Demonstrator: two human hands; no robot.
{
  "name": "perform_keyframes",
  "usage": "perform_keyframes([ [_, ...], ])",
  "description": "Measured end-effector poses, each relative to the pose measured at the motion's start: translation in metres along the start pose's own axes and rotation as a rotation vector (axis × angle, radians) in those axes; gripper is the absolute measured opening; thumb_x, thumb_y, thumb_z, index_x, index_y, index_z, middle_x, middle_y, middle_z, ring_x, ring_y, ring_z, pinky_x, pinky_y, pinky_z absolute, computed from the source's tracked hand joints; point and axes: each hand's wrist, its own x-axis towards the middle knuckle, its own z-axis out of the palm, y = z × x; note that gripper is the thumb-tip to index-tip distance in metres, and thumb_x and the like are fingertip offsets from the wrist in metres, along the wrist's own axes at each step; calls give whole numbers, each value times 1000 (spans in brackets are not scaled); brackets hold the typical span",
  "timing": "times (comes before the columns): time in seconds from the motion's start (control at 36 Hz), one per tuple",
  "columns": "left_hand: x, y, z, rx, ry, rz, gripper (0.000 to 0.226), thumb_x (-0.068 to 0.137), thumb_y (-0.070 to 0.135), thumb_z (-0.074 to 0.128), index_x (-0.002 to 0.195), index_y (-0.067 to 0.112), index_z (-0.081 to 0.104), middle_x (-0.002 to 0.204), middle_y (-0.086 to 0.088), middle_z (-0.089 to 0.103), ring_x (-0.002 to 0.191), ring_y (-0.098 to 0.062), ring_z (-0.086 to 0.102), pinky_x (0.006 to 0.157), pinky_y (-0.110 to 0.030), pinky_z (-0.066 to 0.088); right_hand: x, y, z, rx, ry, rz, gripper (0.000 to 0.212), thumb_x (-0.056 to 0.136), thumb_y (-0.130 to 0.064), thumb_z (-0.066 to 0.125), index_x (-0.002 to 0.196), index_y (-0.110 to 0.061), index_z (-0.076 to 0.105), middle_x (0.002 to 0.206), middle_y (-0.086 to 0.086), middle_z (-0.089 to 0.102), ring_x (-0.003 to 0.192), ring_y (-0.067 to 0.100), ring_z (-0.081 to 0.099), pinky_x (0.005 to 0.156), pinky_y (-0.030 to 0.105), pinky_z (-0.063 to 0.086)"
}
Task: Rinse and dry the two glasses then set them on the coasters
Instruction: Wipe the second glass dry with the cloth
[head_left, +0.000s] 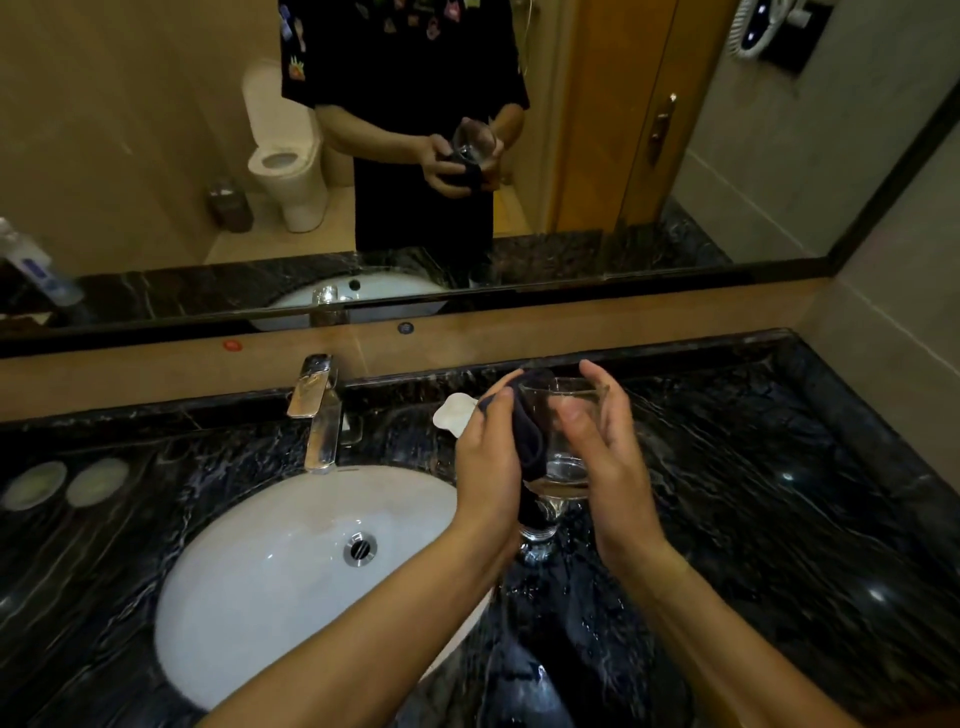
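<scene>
A clear glass (571, 441) is held upright above the counter, to the right of the sink. My right hand (608, 467) grips its right side. My left hand (488, 467) presses a dark cloth (535, 441) against the glass's left side and over its rim. Just below my hands a second clear glass (539, 535) seems to stand on the counter, mostly hidden. Two round pale coasters (34, 486) (97, 480) lie on the counter far to the left of the sink, with nothing on them.
A white oval sink (291, 587) is set in the wet black marble counter (779, 519), with a chrome faucet (319, 415) behind it. A small white dish (454, 413) sits behind my left hand. The mirror (156, 156) runs along the back wall.
</scene>
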Motion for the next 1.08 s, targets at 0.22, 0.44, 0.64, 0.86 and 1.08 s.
perform_keyframes([
  [0.22,-4,-8,-4,254,58,435,30,101,31,52,124,49,58,128,12,58,114,5,56,89,-11,45,3,3,18,-9,219,-89,55,81,-66,62,116,-27,45,118,-12,65,113,17,64,95,46,53],
  [0.44,-9,-34,-9,589,79,835,43,99,34,50,142,30,43,148,2,36,135,-9,42,104,-29,44,8,-14,19,85,180,40,57,80,-56,66,123,-21,54,121,0,64,111,14,65,93,35,55],
  [0.64,-19,-40,-12,633,39,875,43,100,39,49,141,32,44,151,5,34,138,-14,40,106,-38,45,12,-12,20,178,216,106,14,99,-37,51,110,-29,56,105,7,68,98,23,69,77,31,55],
  [0.86,0,-3,-12,179,39,437,33,81,42,64,113,39,70,118,8,66,111,-13,64,96,-39,53,8,-7,17,298,112,211,39,88,-38,48,117,-15,59,110,18,71,98,36,68,82,49,53],
  [1.08,8,-3,-16,121,4,344,32,81,46,61,110,37,72,118,1,68,108,-15,65,91,-33,53,11,-6,21,300,173,296,28,99,-36,39,111,-21,61,89,-1,67,79,16,64,64,31,51],
])
